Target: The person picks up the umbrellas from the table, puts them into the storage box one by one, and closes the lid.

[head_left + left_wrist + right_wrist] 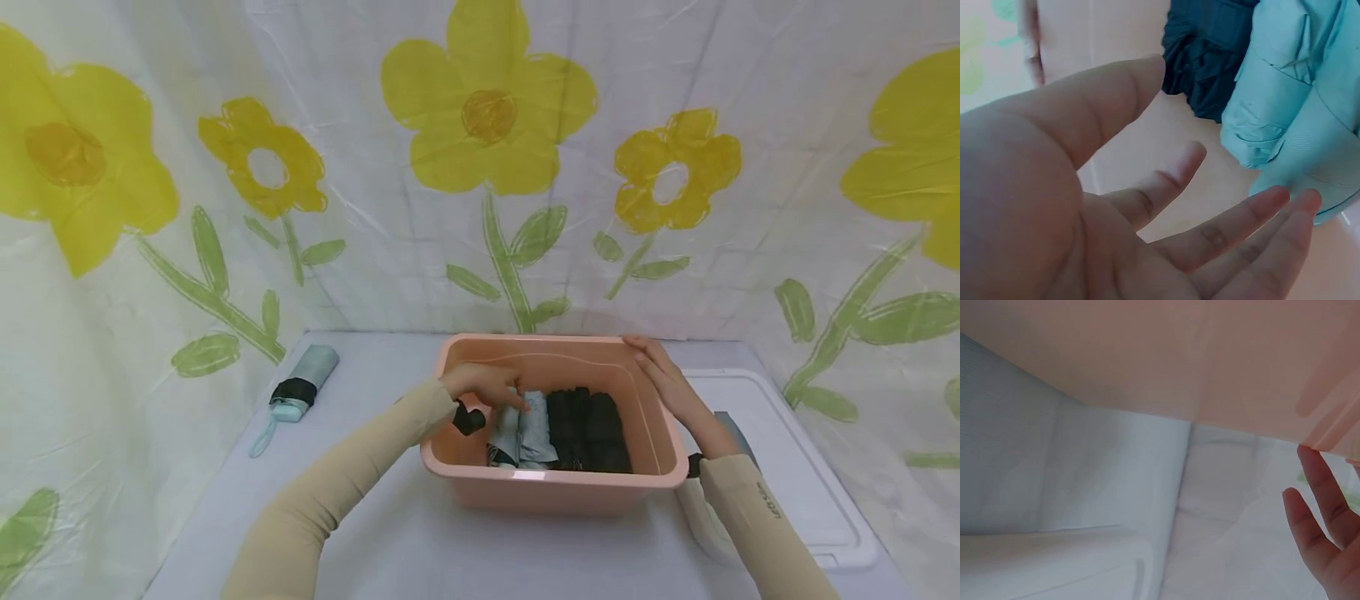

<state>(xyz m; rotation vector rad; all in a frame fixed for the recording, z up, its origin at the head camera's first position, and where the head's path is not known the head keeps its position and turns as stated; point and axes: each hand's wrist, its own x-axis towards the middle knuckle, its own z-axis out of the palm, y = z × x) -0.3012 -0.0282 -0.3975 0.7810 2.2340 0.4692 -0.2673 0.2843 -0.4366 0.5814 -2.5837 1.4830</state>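
Observation:
A pink plastic bin (540, 492) stands in the middle of the table. Inside it, light blue-grey fabric bundles (535, 425) lie on the left beside black bundles (588, 429), packed side by side. My left hand (483, 385) reaches in over the left rim. In the left wrist view its fingers are spread and slightly bent, the fingertips close to the nearest light-blue bundle (1316, 150), with nothing in the palm. At the bin's right rim rests my right hand (663, 383); the right wrist view shows extended fingers (1322, 487) by the bin's wall.
A folded compact umbrella (311, 375) with a black band and a pale wrist loop lies at the back left. A white lid (795, 492) lies flat on the right, with a blue-grey object (738, 433) partly hidden by my right arm. A flowered curtain (360, 250) hangs behind.

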